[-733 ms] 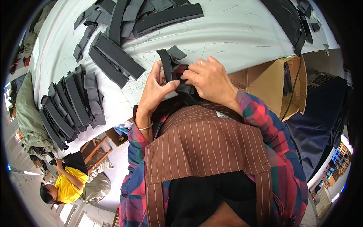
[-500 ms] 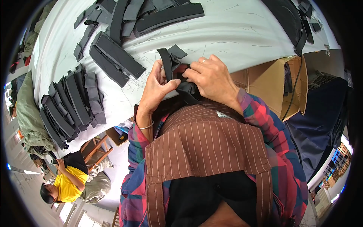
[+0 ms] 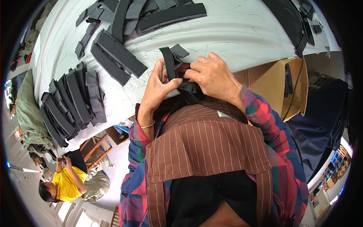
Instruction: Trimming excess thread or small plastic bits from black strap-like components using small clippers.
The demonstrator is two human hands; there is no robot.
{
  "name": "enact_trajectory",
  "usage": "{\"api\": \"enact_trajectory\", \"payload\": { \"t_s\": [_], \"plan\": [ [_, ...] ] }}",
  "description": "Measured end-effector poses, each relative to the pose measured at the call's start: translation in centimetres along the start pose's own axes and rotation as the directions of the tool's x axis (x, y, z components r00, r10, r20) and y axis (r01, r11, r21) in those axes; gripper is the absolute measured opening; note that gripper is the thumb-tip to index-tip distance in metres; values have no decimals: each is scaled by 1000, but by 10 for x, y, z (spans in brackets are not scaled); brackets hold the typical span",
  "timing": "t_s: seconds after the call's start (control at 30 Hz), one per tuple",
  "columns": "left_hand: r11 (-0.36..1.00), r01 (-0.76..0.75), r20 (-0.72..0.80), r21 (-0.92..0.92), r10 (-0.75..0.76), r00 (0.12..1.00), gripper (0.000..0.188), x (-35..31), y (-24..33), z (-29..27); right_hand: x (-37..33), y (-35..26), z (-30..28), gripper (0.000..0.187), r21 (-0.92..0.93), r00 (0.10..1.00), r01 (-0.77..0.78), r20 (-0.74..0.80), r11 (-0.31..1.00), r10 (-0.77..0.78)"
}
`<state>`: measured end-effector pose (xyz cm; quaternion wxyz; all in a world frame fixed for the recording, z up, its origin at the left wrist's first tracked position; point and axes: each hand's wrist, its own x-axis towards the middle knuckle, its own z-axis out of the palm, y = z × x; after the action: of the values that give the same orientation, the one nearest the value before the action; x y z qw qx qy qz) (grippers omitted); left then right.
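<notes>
Close to the table's near edge, a dark grey fabric strip [image 3: 169, 62] is held folded and partly upright between my hands. My left hand [image 3: 157, 85] grips its left side, thumb in front and fingers behind. At the other side my right hand [image 3: 215, 77] pinches the cloth with its fingers curled in; the exact spot is hidden behind them. A dark reddish patch shows between the hands. Loose dark cloth hangs below them against the brown striped apron [image 3: 208, 147]. Left of my hands lies a pair of similar dark strips [image 3: 117, 56].
A row of overlapping dark strips [image 3: 73, 98] lies on the white-covered table [image 3: 234, 38], with a looser pile [image 3: 130, 19] farther back. A cardboard box [image 3: 264, 81] and a black cable [image 3: 297, 90] are at right. A person in yellow [image 3: 70, 183] sits at lower left.
Both hands keep their hold on the fabric strip, with only a slight shift of the right fingers. The view has moved a little. The person in yellow has raised their hands slightly.
</notes>
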<state>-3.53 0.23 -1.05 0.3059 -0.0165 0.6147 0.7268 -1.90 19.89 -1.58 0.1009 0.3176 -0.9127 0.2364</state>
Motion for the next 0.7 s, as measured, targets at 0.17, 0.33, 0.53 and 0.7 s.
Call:
{"api": "enact_trajectory", "payload": {
  "t_s": [0.17,0.33,0.53,0.7],
  "plan": [
    [1000,7,3,-16,-7,1000,51,2,-1,0,0,1,3,7,24,1000,-26,3,999,26],
    [1000,4,3,-16,-4,1000,52,0,2,1,0,0,1,7,40,999,-44,-5,998,45],
    [1000,-7,10,0,7,1000,53,1,0,-1,0,-3,3,11,-18,1000,-6,27,1000,7],
    [1000,-5,7,1,5,1000,54,1,0,0,0,-4,4,10,-19,999,-6,33,1000,7]
  ]
}}
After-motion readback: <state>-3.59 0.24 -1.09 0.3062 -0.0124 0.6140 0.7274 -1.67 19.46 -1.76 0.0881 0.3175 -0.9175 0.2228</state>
